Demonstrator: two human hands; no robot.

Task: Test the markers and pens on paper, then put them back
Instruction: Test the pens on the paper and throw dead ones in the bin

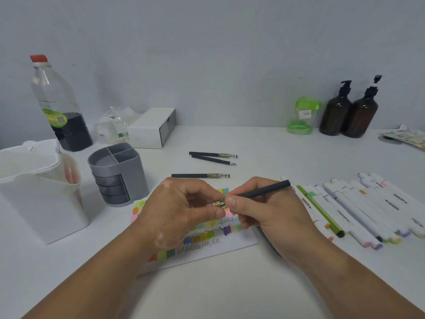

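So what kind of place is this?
Probably a craft or office desk: a grey plastic pen holder, a row of white-barrelled markers, and a white paper sheet full of colour swatches.

Even, diffuse indoor light, moderately bright, no glare.
Soft faint shadows under objects on table (230, 291); wide-angle bending at edges, slight overall softness, far items a bit blurry.

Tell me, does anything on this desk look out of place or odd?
Little does. One black pen lies on the table seemingly uncapped, tip bare. The right pump bottle has its nozzle raised higher than the left pump bottle. No spill shows.
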